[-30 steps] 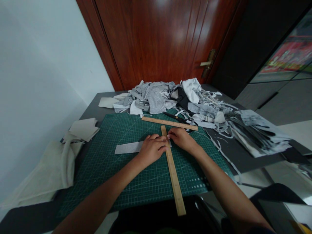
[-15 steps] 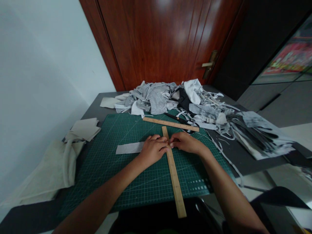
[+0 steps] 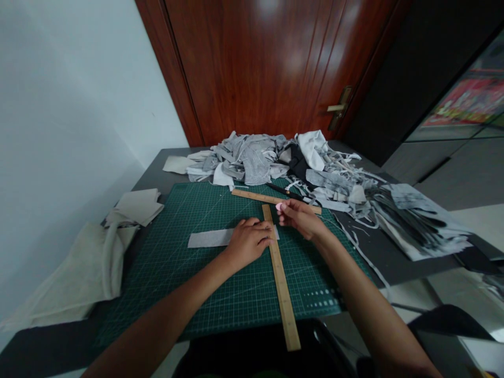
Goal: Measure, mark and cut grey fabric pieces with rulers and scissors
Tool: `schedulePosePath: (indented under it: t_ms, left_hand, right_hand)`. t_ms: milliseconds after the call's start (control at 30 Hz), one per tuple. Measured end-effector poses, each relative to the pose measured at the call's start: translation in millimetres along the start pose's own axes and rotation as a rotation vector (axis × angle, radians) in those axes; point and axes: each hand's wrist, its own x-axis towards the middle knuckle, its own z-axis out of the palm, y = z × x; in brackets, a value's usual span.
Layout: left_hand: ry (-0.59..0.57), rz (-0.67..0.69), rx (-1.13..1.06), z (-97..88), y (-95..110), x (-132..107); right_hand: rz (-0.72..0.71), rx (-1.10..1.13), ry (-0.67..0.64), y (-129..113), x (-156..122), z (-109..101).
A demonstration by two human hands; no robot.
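My left hand (image 3: 249,241) presses flat on a grey fabric strip (image 3: 208,238) and on the edge of a long wooden ruler (image 3: 280,278) that crosses the strip on the green cutting mat (image 3: 189,278). Just right of the ruler's far end, my right hand (image 3: 301,218) is lifted a little off the mat and pinches a small pink piece, perhaps chalk (image 3: 279,207), between its fingertips.
A second wooden ruler (image 3: 260,197) and black scissors (image 3: 284,191) lie at the mat's far edge. Heaps of grey and white fabric scraps (image 3: 315,168) cover the table's back and right. Folded cream cloth (image 3: 118,220) lies left. Behind stands a wooden door (image 3: 268,68).
My right hand has left the ruler and risen toward the far end, now showing a small pink piece in its fingers. My left hand stays pressed on strip and ruler.
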Motion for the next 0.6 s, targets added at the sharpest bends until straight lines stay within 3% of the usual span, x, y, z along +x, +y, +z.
schedulePosePath:
  t_ms: [233,600]
  left_hand:
    - [0.008,-0.012,-0.022,-0.9,3,-3]
    - [0.006,0.016,-0.026,-0.1,3,-6]
  right_hand:
    - [-0.015,-0.022,-0.055,7,3,11]
    - [-0.085,-0.676,-0.145,0,-14,-1]
